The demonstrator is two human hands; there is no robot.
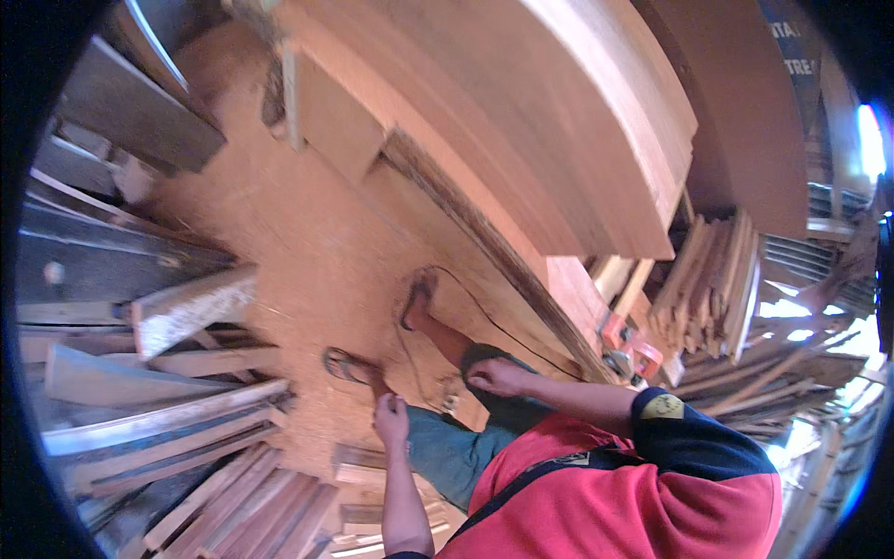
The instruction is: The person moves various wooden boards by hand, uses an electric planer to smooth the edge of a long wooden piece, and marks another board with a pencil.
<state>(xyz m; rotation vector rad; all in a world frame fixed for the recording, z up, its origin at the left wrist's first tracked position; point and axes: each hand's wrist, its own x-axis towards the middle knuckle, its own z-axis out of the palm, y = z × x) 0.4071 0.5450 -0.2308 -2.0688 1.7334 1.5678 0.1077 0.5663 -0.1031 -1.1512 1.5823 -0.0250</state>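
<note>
Pausing, it seems: left hand curled narrow, right hand by the shorts, closure unclear; any grip calls for opening.

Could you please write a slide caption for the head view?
Left hand and right hand near the wearer's teal shorts, above a dusty floor with stacked boards at lower left.

Big white letters, partly hidden, stand on a flat dark blue sign, far ahead and right of the right hand. The pale mark on the red cloth shirt behind that hand can't be read.
</note>
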